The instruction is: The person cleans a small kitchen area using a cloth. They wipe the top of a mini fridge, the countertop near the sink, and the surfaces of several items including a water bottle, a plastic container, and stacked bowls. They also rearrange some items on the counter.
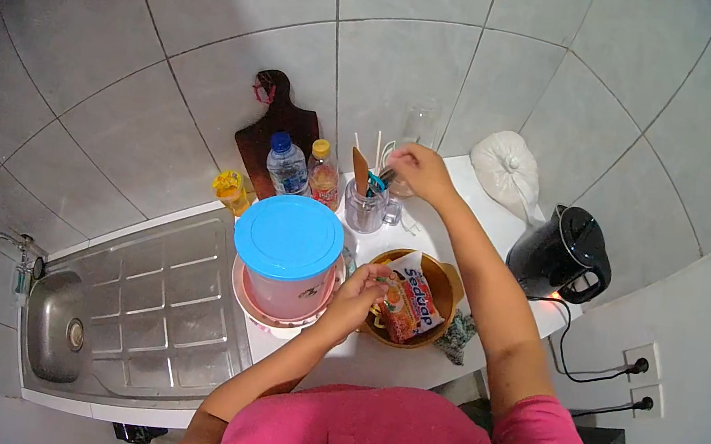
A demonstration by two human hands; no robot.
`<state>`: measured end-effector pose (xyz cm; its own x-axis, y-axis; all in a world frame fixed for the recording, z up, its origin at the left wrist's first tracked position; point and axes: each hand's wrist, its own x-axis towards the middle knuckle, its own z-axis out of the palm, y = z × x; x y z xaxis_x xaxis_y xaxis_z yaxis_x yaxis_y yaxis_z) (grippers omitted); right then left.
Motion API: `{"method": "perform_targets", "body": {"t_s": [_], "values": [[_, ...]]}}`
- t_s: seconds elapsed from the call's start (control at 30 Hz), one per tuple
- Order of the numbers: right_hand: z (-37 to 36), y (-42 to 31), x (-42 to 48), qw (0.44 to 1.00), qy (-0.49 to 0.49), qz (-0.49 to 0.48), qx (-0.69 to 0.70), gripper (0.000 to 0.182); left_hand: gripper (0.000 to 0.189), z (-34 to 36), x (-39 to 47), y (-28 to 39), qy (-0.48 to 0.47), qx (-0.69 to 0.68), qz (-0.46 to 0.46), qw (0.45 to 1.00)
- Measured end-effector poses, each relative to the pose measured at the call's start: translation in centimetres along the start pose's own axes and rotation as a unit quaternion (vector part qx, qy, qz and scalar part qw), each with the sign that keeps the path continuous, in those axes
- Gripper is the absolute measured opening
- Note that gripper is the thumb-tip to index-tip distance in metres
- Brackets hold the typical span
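My left hand [358, 295] has its thumb and fingers at the left edge of a Sedaap instant noodle packet [411, 303], which is tilted over a brown bowl [451, 289] with handles. Inside the bowl, partly covered, lies something yellow. My right hand [423, 171] reaches to the back of the counter, its fingertips at the utensils standing in a clear mug [364, 213]. That mug holds a wooden spatula [359, 170], a teal-handled tool [376, 184] and thin sticks. Whether my right fingers grip a utensil is unclear.
A blue-lidded container [288, 239] stands left of the bowl, beside the steel sink [160, 316]. Two bottles [287, 167] and a dark cutting board [281, 116] are behind it. A black kettle [561, 251], its light lit, a white bag [506, 166] and a glass jar [419, 126] stand rightward.
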<state>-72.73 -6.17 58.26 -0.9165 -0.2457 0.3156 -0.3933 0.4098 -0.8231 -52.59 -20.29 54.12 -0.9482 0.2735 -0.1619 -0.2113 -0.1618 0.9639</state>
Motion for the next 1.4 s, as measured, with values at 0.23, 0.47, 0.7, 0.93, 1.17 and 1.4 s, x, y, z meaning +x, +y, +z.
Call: {"method": "perform_targets", "body": {"t_s": [0.23,0.47,0.7,0.93,1.17,1.4], "values": [[2.0,4.4,-4.9,0.967,-0.128,0.208,0.072,0.025,0.029,0.3,0.3,0.2,0.018,-0.007,-0.026,0.999],[4.4,6.3,-4.3,0.947,-0.107,0.258,0.157,0.028,0.031,0.3,0.6,-0.7,0.02,-0.032,-0.01,0.999],[6.5,7.4,-2.2,0.95,-0.011,0.258,0.177,0.031,0.027,0.4,0.2,-0.1,0.01,-0.016,-0.001,1.0],[8.4,8.0,-0.3,0.962,0.036,0.237,0.131,0.034,0.027,0.4,0.3,-0.2,0.009,-0.021,-0.004,1.0],[9.6,7.8,1.0,0.952,0.058,0.245,0.177,0.032,0.025,0.1,0.3,-0.1,0.013,-0.01,-0.016,1.0],[8.7,6.8,0.5,0.941,0.015,0.257,0.22,0.036,0.026,-0.2,0.2,-0.1,0.002,-0.009,-0.013,1.0]]}}
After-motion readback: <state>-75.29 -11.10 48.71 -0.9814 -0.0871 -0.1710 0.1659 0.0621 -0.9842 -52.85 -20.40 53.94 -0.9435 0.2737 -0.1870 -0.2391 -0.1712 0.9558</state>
